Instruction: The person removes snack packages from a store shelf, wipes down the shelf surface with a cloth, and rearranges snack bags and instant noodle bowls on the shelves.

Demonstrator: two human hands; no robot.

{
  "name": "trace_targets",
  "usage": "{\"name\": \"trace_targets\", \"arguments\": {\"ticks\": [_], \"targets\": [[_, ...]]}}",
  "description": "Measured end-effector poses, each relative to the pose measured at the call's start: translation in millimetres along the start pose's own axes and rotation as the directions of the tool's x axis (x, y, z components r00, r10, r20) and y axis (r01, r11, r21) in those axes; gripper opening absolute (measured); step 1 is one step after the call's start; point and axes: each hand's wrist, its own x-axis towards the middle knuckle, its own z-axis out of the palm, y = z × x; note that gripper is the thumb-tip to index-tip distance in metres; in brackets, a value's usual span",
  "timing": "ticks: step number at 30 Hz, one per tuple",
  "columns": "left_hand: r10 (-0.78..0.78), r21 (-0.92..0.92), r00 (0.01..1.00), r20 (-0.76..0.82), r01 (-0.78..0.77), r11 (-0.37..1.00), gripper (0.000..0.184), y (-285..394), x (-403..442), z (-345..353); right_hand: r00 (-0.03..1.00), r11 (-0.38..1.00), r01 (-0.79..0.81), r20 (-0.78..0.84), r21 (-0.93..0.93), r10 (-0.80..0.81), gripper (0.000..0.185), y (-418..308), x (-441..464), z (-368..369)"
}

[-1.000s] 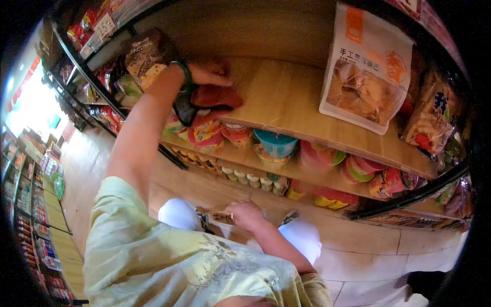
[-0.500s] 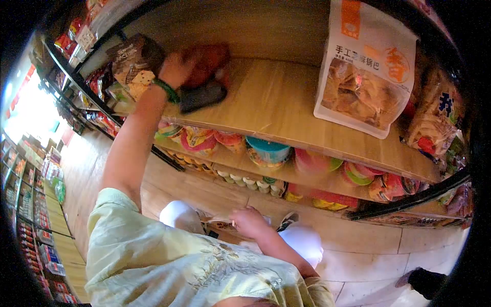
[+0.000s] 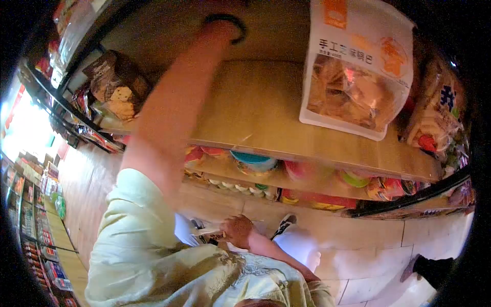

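Note:
My left arm stretches up across the wooden shelf (image 3: 255,102). A dark green bracelet (image 3: 225,23) rings its wrist near the top edge. Beyond that, my left hand is lost in shadow and cut off by the frame, so its fingers and anything in them are hidden. Low in front of my body, my right hand (image 3: 238,230) is closed, with a pale, thin thing (image 3: 207,230) showing beside it; its kind is unclear. A large bag of rice crackers (image 3: 355,77) stands right of my left arm.
A brown snack bag (image 3: 112,87) is at the shelf's left end, other packaged food (image 3: 434,112) at the right. Tubs with coloured lids (image 3: 254,161) sit on the shelf below. A black rail (image 3: 409,197) borders the right side. Another person's foot (image 3: 409,268) is at lower right.
My left hand has moved up and right, away from the brown snack bag. The dark red and black soft-looking things under it no longer show on the shelf. My right hand stays low.

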Motion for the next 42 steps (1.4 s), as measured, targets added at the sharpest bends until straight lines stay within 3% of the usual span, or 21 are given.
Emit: {"name": "trace_targets", "arguments": {"ticks": [3,5,6,7,8,9,11,13,17,21,23,24,26,29,30,34,35,37,38,40,42], "targets": [[0.067,-0.027,0.993,-0.094,-0.07,0.997,0.042,56.0,-6.2,-14.1,0.99,0.994,0.082,-0.11,-0.067,-0.089,0.017,-3.2,-0.6,-2.1],[0.132,-0.401,0.99,0.051,-0.101,0.91,0.042,68.0,-10.6,-33.0,0.996,0.996,0.054,-0.066,-0.078,-0.059,0.018,-7.3,-2.0,-8.9],[0.307,-0.596,0.845,0.438,0.017,0.803,0.038,53.0,6.5,-82.6,0.996,0.995,0.054,-0.064,-0.078,-0.059,0.018,-6.2,-1.6,-5.1],[0.314,-0.6,0.844,0.436,0.012,0.8,0.038,36.6,4.3,-56.9,0.997,0.996,0.046,-0.066,-0.079,-0.051,0.017,-4.6,1.5,1.6],[0.219,-0.377,0.976,0.002,-0.203,0.904,0.034,17.4,3.1,-4.9,0.996,0.996,0.039,-0.073,-0.076,-0.045,0.017,-4.7,5.3,5.2],[0.211,-0.063,0.868,-0.449,-0.266,0.962,0.032,0.4,1.6,23.6,0.996,0.997,0.043,-0.081,-0.069,-0.048,0.017,-6.3,7.2,3.4],[0.097,-0.125,0.991,-0.096,-0.109,0.986,0.032,-42.5,1.0,22.5,0.996,0.999,0.045,-0.071,-0.011,-0.046,0.017,-6.8,7.6,-2.1],[-0.039,-0.075,0.988,0.146,0.051,0.996,0.033,-93.2,-6.6,31.2,0.997,0.998,0.048,-0.063,-0.039,-0.051,0.018,-6.4,6.3,-0.9],[-0.301,0.105,0.886,0.352,0.282,0.953,0.034,-199.2,-38.7,49.9,0.998,0.999,0.05,0.043,-0.009,-0.049,0.021,4.1,4.6,4.3],[-0.409,0.162,0.817,0.407,0.376,0.913,0.035,-227.1,-74.5,50.1,0.992,0.994,0.048,-0.124,0.095,-0.036,0.021,7.9,-1.0,17.5],[-0.377,0.11,0.834,0.404,0.364,0.925,0.036,-215.3,-83.6,52.9,0.989,0.992,-0.12,-0.08,0.025,0.121,0.019,6.1,-3.8,18.8],[-0.343,0.07,0.85,0.4,0.345,0.936,0.036,-199.1,-84.7,53.0,0.989,0.991,-0.127,-0.064,0.037,0.13,0.019,9.3,-3.3,22.3],[-0.256,-0.032,0.888,0.383,0.29,0.957,0.037,-156.6,-83.5,49.2,0.999,1.0,0.013,-0.037,0.013,-0.012,0.016,14.6,5.3,32.7],[-0.133,-0.186,0.926,0.354,0.209,0.96,0.038,-75.8,-83.8,40.6,0.991,0.999,-0.003,-0.134,0.034,0.008,0.015,9.2,8.4,34.1],[-0.11,-0.223,0.933,0.344,0.195,0.955,0.039,-49.4,-84.1,38.8,0.998,0.999,0.008,0.065,-0.033,-0.005,0.015,-4.2,7.4,1.8],[-0.081,-0.317,0.945,0.317,0.186,0.93,0.04,26.7,-82.1,29.3,1.0,0.996,0.002,0.02,-0.091,0.0,0.014,-18.2,11.1,-10.9],[-0.083,-0.314,0.945,0.317,0.187,0.931,0.04,33.5,-82.5,24.5,1.0,0.995,0.016,0.008,-0.096,-0.015,0.014,-20.4,10.9,-14.3],[-0.204,-0.31,0.783,0.588,0.451,0.837,0.036,48.4,-79.2,-3.3,1.0,0.994,0.029,-0.002,-0.102,-0.029,0.014,-21.5,13.6,-16.1],[-0.084,-0.332,0.722,0.687,0.415,0.847,0.034,44.2,-71.7,-18.6,1.0,0.998,0.013,0.014,-0.069,-0.012,0.016,-20.4,17.2,-14.5],[0.149,-0.462,0.771,0.619,0.205,0.863,0.035,12.3,-68.4,-19.0,0.998,0.999,-0.035,-0.061,-0.023,0.033,0.016,-20.0,18.5,-4.8],[0.168,-0.418,0.81,0.561,0.102,0.903,0.035,-40.6,-69.9,-9.6,0.995,0.998,-0.048,-0.086,-0.039,0.044,0.016,-14.1,20.5,11.7]]}}
